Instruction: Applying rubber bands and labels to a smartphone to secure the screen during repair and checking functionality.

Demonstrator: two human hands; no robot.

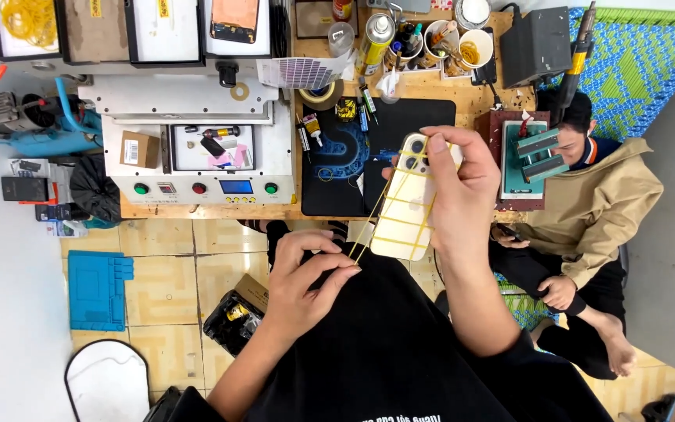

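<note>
The right hand (462, 184) is closed around a pale cream phone (406, 205), thumb and fingers clamping its upper end near the camera lenses, the back of the phone facing up. It is held in the air above the near edge of the wooden tabletop (431, 90), over the person's black-clad lap. Several yellow rubber bands (405, 202) cross the phone's back. The left hand (306, 273), below and to the left of the phone, has its fingertips pinched shut on one stretched band (369, 234) that runs taut from the phone's body down to those fingers; the hand itself does not touch the phone.

Behind the phone a black work mat (388, 125) with a blue pattern lies on the tabletop. Farther back stand a yellow spray can (374, 43), a roll of tape (320, 95), and several white cups (474, 45); one holds something yellowish, another holds tools or brushes, though the details are too small to tell. At the far left a white tray (29, 27) holds a heap of yellow rubber bands. A white machine (201, 152) with green and red buttons sits left of the mat, a small cardboard box (139, 148) on it. Another person in a tan jacket (599, 207) sits on the floor at the right.
</note>
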